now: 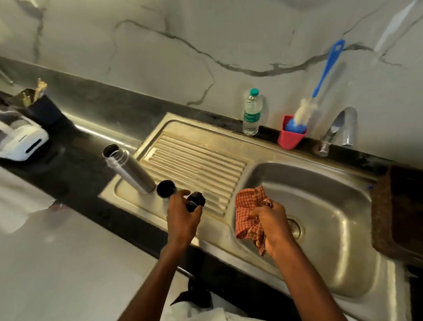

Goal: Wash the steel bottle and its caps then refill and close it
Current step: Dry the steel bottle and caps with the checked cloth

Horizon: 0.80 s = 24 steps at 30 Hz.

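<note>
While the uncapped steel bottle [130, 170] stands on the drainboard [198, 164] beside its cup cap [166, 189], the left hand [182, 217] grips the black stopper [196, 201] — the right hand [272, 223] clutches a checked cloth [248, 210].

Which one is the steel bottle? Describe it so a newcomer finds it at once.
Start at the steel sink and look to the ribbed draining board beside the basin. At that board's near left corner stands the steel bottle, upright and uncapped. Unlike the clear plastic bottle by the wall, it is plain metal with a threaded open neck.
</note>
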Each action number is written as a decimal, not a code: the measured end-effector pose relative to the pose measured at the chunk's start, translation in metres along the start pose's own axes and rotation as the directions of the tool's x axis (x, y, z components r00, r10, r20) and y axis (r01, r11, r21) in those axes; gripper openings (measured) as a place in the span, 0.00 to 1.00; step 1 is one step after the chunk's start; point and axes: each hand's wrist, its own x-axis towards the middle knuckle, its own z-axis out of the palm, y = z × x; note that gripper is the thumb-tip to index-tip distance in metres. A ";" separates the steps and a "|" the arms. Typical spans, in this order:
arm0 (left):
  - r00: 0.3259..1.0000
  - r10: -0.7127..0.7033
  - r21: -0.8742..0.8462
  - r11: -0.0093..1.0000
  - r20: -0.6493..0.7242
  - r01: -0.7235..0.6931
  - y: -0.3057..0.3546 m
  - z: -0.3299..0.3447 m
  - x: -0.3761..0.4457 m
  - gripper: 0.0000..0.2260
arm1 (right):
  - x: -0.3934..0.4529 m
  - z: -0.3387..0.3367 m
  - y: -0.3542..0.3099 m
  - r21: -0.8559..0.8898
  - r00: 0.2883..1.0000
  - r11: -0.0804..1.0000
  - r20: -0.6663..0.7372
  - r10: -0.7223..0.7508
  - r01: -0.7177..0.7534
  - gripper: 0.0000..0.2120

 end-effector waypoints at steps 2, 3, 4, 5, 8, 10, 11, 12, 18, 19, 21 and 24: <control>1.000 0.013 0.041 0.999 0.000 -0.013 -0.008 -0.008 -0.002 0.23 | -0.002 0.012 0.002 -0.023 0.999 1.000 0.036 0.012 -0.011 0.15; 1.000 0.017 0.048 0.999 -0.001 -0.017 -0.012 -0.012 -0.002 0.23 | -0.003 0.019 0.002 -0.033 0.998 0.999 0.056 0.016 -0.014 0.16; 1.000 0.017 0.047 0.999 -0.005 -0.017 -0.015 -0.015 0.000 0.23 | -0.004 0.025 0.002 -0.038 0.997 0.999 0.071 0.017 -0.014 0.16; 1.000 0.011 0.048 0.999 -0.003 -0.011 -0.019 -0.018 0.004 0.23 | -0.005 0.032 0.001 -0.043 0.997 0.999 0.080 0.014 -0.010 0.16; 0.998 0.017 0.085 0.996 0.053 -0.022 -0.029 -0.022 0.018 0.25 | -0.007 0.048 0.000 -0.058 0.996 0.998 0.084 0.005 0.000 0.16; 0.995 0.021 0.078 0.997 0.100 -0.029 -0.033 -0.024 0.028 0.27 | -0.007 0.057 0.000 -0.066 0.997 0.998 0.071 0.002 0.003 0.15; 0.993 0.015 0.067 0.997 0.119 -0.023 -0.033 -0.024 0.033 0.28 | -0.006 0.061 -0.001 -0.067 0.998 0.998 0.059 0.000 0.004 0.15; 0.991 0.013 0.062 0.998 0.133 -0.022 -0.032 -0.024 0.037 0.28 | -0.005 0.064 -0.001 -0.068 0.999 0.998 0.047 0.001 0.002 0.15; 0.964 0.124 0.224 0.958 0.235 -0.178 -0.028 -0.023 0.063 0.16 | 0.002 0.085 -0.003 -0.041 1.000 0.999 -0.009 -0.016 0.015 0.15; 0.956 0.141 0.246 0.947 0.258 -0.206 -0.030 -0.022 0.065 0.14 | 0.002 0.088 -0.003 -0.033 1.000 0.999 -0.019 -0.014 0.013 0.15; 0.941 0.172 0.264 0.931 0.293 -0.252 -0.034 -0.020 0.068 0.12 | 0.003 0.095 -0.001 -0.020 0.999 1.000 -0.039 -0.013 0.013 0.15; 0.928 0.227 0.249 0.920 0.296 -0.304 -0.043 -0.017 0.069 0.09 | 0.006 0.101 0.003 -0.004 0.998 1.000 -0.058 -0.005 0.005 0.15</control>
